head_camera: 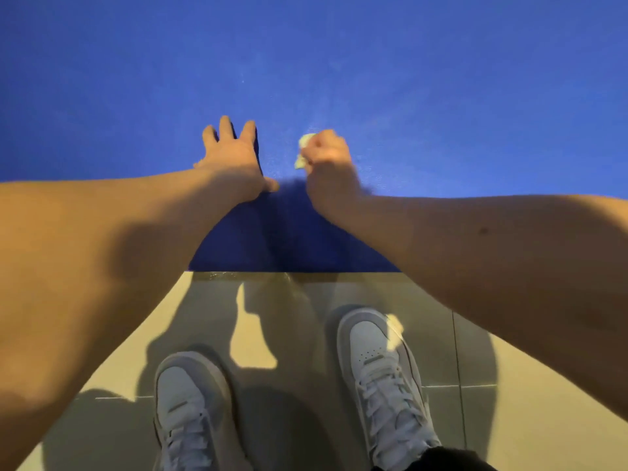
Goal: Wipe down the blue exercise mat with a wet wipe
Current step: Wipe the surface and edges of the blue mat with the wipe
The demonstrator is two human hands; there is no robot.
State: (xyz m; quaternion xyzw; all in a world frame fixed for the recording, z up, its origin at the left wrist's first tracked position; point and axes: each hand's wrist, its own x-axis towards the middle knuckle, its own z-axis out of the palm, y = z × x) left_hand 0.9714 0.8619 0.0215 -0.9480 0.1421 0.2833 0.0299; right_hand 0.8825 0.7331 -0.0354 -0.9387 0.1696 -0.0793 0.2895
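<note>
Head view: right hand [328, 154] clutches a wet wipe [303, 149] on the blue mat [339, 62]. Left hand [231, 154] rests flat, fingers spread. Unwiped mat stretches ahead.

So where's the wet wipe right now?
The wet wipe is bunched in the right hand, near centre of the head view, over the blue mat just right of the flat left hand.
</note>
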